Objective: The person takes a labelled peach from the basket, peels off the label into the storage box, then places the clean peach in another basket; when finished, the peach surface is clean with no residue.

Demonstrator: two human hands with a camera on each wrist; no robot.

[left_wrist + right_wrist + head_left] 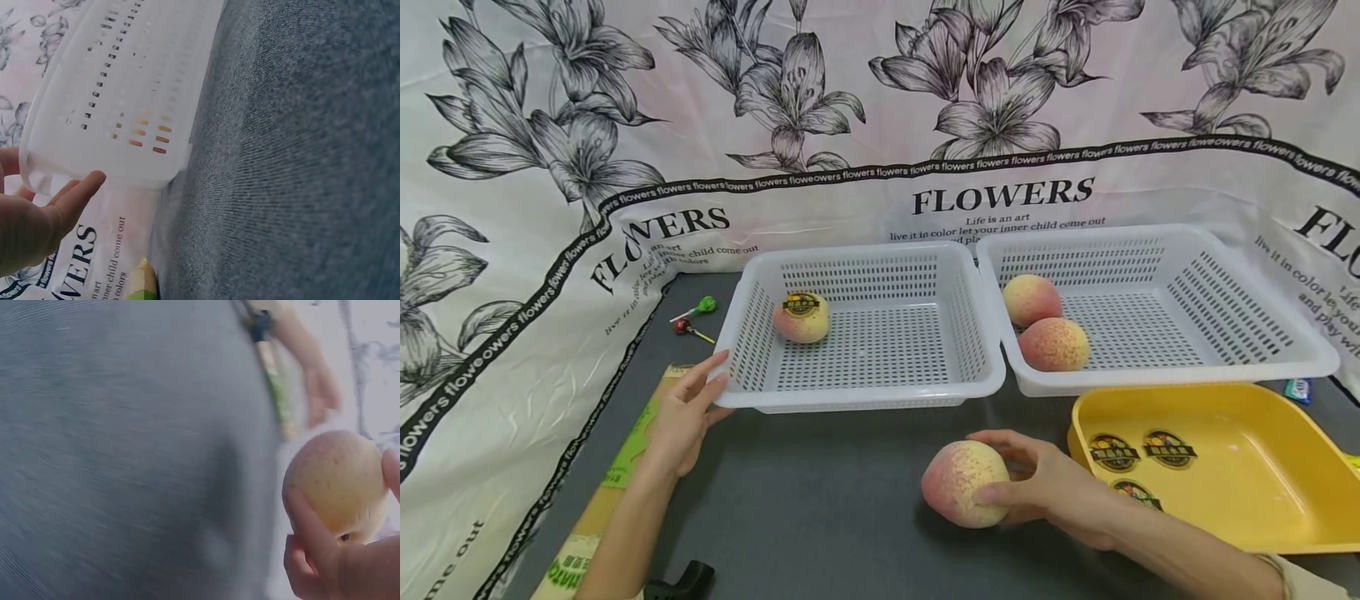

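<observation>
The right hand (1052,487) holds a peach (964,483) low over the dark grey table (820,500). Its fingers and thumb curl around the fruit, and the wrist view shows the same grip (337,487). Just to the right of that hand sits a yellow tray (1262,467) with round stickers (1142,454) lying in it.

The left hand (688,412) is off to the other side, well apart from the peach. Its fingers are straight and loose, and the fingertips touch the near left corner of the left white basket (865,333). The wrist view shows the fingers (75,197) right at the basket's rim (106,169). Under that hand lies a flat green and brown card (632,433).

Past the left hand, inside the left white basket, sits one peach with a sticker (802,317) on top. Past the right hand is the right white basket (1150,304), touching the left one, with two more peaches (1045,325) in it, close together.

Farther off, beyond the left hand, two lollipops (694,318) lie on the table. A flower cloth (880,108) hangs behind it all.
</observation>
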